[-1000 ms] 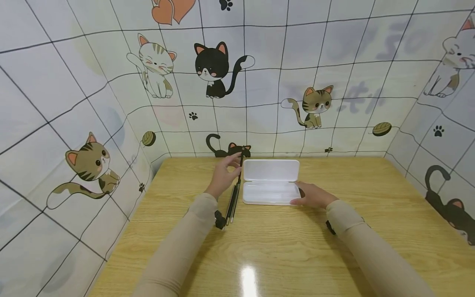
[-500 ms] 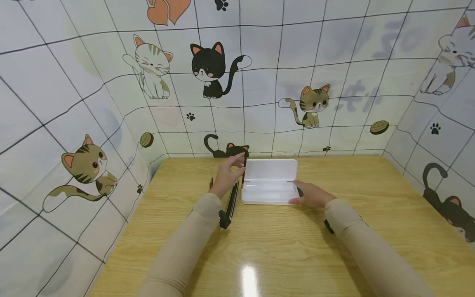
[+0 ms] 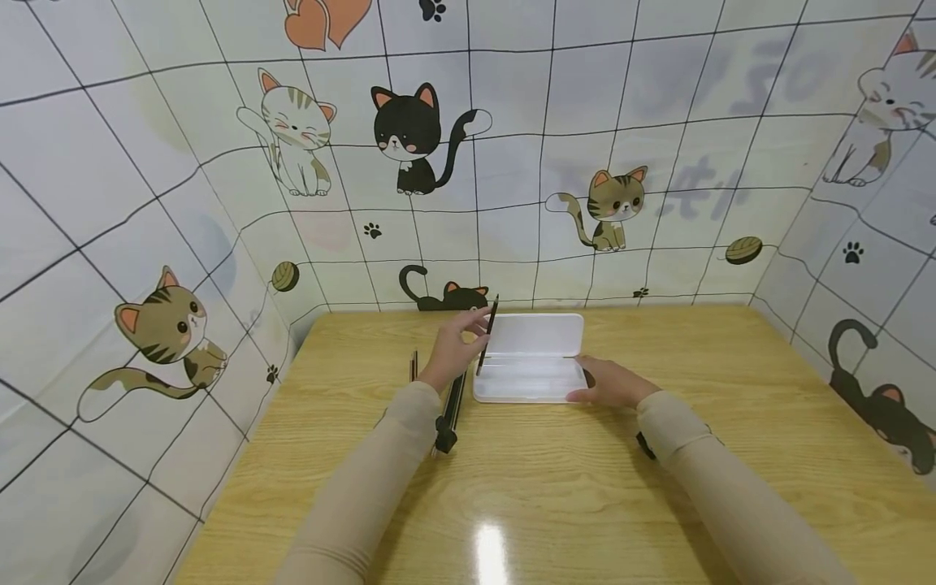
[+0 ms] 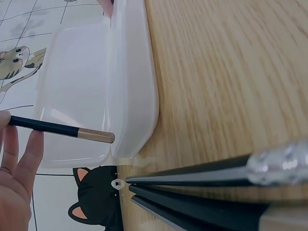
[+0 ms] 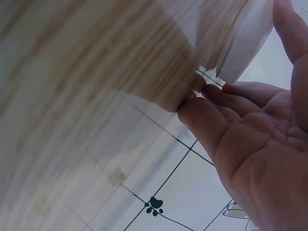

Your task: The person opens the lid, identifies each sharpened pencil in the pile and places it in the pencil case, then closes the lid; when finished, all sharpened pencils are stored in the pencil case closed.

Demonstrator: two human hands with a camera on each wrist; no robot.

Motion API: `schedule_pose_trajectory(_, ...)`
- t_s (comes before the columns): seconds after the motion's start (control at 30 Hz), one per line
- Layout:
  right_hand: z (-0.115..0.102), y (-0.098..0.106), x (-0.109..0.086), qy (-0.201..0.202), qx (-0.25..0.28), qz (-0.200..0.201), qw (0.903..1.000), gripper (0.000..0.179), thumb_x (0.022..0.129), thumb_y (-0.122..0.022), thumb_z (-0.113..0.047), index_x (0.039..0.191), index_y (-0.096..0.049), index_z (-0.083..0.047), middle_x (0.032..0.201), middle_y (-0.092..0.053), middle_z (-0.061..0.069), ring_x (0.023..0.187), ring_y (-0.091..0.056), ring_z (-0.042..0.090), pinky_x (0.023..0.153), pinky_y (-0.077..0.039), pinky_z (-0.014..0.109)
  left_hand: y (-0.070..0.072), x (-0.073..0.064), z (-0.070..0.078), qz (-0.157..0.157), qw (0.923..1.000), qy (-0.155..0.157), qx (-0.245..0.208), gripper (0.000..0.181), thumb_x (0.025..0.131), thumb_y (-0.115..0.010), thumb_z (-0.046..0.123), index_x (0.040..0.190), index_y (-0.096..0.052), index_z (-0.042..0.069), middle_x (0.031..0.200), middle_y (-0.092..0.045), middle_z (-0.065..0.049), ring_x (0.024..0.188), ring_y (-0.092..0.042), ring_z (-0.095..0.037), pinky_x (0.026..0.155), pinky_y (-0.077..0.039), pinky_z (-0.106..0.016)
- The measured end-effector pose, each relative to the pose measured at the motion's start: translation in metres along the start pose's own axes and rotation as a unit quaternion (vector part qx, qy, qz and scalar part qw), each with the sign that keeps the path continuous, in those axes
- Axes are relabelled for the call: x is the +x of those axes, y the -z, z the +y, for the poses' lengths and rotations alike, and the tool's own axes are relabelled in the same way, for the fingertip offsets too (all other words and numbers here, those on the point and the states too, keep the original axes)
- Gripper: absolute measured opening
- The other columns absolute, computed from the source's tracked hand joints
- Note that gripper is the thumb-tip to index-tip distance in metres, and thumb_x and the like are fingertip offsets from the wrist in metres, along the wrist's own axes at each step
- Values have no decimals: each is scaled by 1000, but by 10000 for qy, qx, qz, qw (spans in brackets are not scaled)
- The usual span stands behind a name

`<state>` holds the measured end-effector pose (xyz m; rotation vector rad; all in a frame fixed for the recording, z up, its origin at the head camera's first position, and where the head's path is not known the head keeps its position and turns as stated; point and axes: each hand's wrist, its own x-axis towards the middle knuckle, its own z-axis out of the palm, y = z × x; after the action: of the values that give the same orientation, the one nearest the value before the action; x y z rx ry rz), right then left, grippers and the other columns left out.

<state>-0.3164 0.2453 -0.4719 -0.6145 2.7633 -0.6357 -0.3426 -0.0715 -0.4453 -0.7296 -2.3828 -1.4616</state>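
Observation:
My left hand (image 3: pixel 455 351) pinches a slim black pencil-like stick (image 3: pixel 493 312) between thumb and fingers. The stick slants over the left end of an open white plastic case (image 3: pixel 534 383), its tan lower end pointing down at the tray. In the left wrist view, that tan end (image 4: pixel 98 135) is blunt and sits by the tray's inner wall. The case lid (image 3: pixel 537 335) leans back, away from me. At the case's right end, my right hand (image 3: pixel 614 384) grips the side, thumb at the front corner and fingers behind.
Several dark sticks (image 3: pixel 455 402) lie left of the case, partly under my left wrist; one has a sparkly silver section (image 4: pixel 279 163). More thin sticks (image 3: pixel 413 366) show left of the hand. A cat-printed wall cloth (image 3: pixel 519 219) rises behind the wooden table (image 3: pixel 541 479).
My left hand has carried the black stick rightward from beside the other sticks to over the case's left end. The right hand keeps its hold on the case.

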Motion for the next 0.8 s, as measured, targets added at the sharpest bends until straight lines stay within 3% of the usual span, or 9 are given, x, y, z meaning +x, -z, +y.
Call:
schedule_pose_trajectory(0.17,0,0,0,19,-27,23,10000,95,94,-71,-45,151,-27,16,155,-31,35,144,-30,50,116,-27,60,-5,2,-4,-221,9996,-112,106,50,92,-71,-3,140,-62,10,109,-69,-10,96,-67,-22,67,-53,-25)
schedule_pose_trajectory(0.53,1,1,-1,-93,51,-30,9999,94,94,-72,-44,153,-27,14,157,-31,33,145,-30,49,116,-27,59,-12,4,-13,-614,9971,-24,456,48,93,-70,0,139,-63,13,107,-70,-6,96,-67,-19,78,-55,-31)
schedule_pose_trajectory(0.8,2,-1,-1,-34,85,-1,10000,95,93,-72,-44,152,-27,15,156,-31,34,144,-31,49,116,-28,60,-21,6,-10,-830,9949,-21,572,46,94,-69,-1,138,-65,13,109,-69,-6,99,-65,-17,84,-55,-29)
